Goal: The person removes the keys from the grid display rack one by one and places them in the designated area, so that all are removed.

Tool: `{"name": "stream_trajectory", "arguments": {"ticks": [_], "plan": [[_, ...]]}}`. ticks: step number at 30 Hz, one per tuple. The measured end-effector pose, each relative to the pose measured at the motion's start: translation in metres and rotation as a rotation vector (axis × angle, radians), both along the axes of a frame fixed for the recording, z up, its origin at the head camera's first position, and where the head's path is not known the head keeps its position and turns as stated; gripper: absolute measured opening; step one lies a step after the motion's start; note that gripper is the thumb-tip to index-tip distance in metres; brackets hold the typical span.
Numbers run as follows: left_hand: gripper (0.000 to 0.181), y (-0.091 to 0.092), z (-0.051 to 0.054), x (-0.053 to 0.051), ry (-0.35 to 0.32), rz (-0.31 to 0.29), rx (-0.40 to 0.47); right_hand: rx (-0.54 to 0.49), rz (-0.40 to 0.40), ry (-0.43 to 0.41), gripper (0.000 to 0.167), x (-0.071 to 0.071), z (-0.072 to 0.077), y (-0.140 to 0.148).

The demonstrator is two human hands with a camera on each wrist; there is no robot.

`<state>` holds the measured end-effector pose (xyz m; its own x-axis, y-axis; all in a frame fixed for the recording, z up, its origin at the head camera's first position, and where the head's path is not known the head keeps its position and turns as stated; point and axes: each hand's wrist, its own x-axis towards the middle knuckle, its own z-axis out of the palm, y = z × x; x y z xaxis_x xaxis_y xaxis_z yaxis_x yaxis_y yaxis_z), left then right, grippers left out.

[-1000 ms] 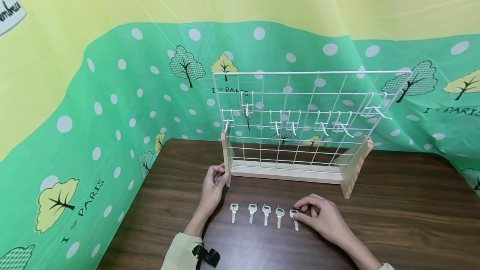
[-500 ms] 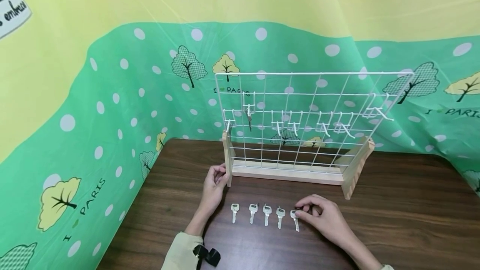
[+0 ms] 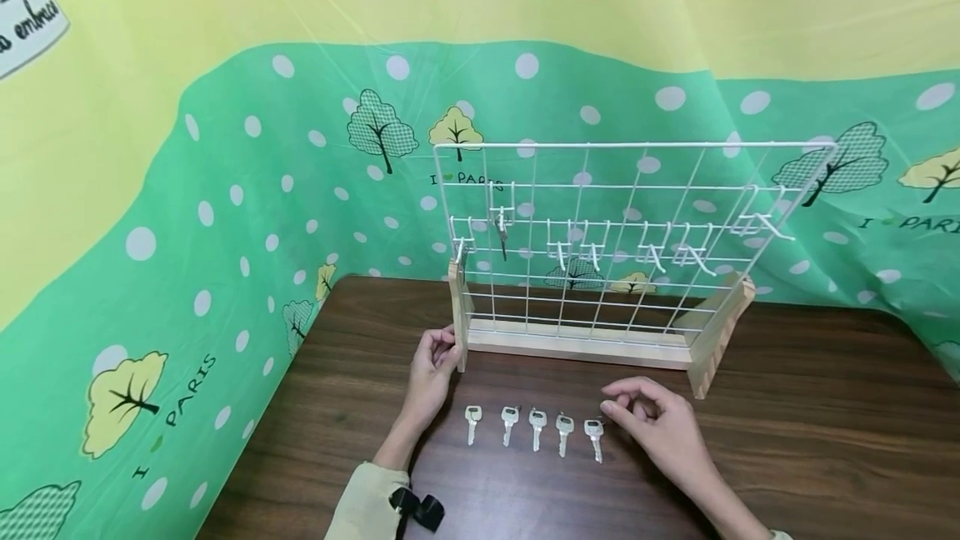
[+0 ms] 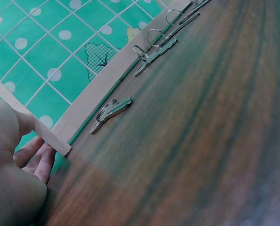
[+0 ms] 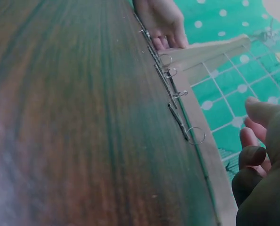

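Several silver keys with rings lie in a row on the table, from the leftmost key [image 3: 472,425] to the rightmost key [image 3: 594,440]. Behind them stands a white wire rack [image 3: 600,351] on wooden feet. My left hand [image 3: 429,382] grips its left wooden foot [image 3: 458,319], thumb in front; the left wrist view shows that hand [image 4: 12,165] around the foot. Just right of the rightmost key, my right hand [image 3: 663,432] holds nothing, its fingers loosely bent and thumb apart from them. The right wrist view shows this hand [image 5: 267,160] beside the key ring [image 5: 196,135].
White hooks [image 3: 653,255] hang on the grid. A key [image 3: 503,240] dangles from an upper left hook, and another [image 3: 461,255] hangs at the left edge. The dark wooden table [image 3: 825,407] meets a green and yellow patterned cloth [image 3: 247,165] behind and at left.
My right hand has let go of the rightmost key and moved slightly up and right from it. The key lies on the table. My left hand keeps its grip on the rack's foot.
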<state>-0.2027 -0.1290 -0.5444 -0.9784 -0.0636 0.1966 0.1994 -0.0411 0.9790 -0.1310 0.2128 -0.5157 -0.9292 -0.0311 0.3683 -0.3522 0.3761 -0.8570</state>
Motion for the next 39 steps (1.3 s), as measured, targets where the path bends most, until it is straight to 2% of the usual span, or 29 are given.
{"name": "stream_trajectory", "arguments": {"ticks": [7, 16, 29, 36, 39], "plan": [[0.017, 0.001, 0.000, 0.000, 0.004, 0.007, -0.011, -0.048, -0.048, -0.031, 0.020, 0.003, 0.014, -0.006], [0.018, 0.000, 0.000, 0.000, 0.004, 0.005, -0.010, -0.111, -0.069, -0.041, 0.022, 0.007, 0.035, -0.015], [0.016, 0.001, 0.001, -0.001, -0.022, 0.000, -0.002, -0.171, 0.025, -0.014, 0.026, 0.009, 0.070, -0.040], [0.016, 0.000, -0.001, 0.000, 0.010, 0.002, -0.021, -0.187, 0.084, 0.045, 0.033, 0.006, 0.089, -0.056], [0.016, 0.000, -0.001, 0.000, 0.012, 0.005, -0.018, -0.202, 0.104, 0.042, 0.033, 0.005, 0.097, -0.063]]}}
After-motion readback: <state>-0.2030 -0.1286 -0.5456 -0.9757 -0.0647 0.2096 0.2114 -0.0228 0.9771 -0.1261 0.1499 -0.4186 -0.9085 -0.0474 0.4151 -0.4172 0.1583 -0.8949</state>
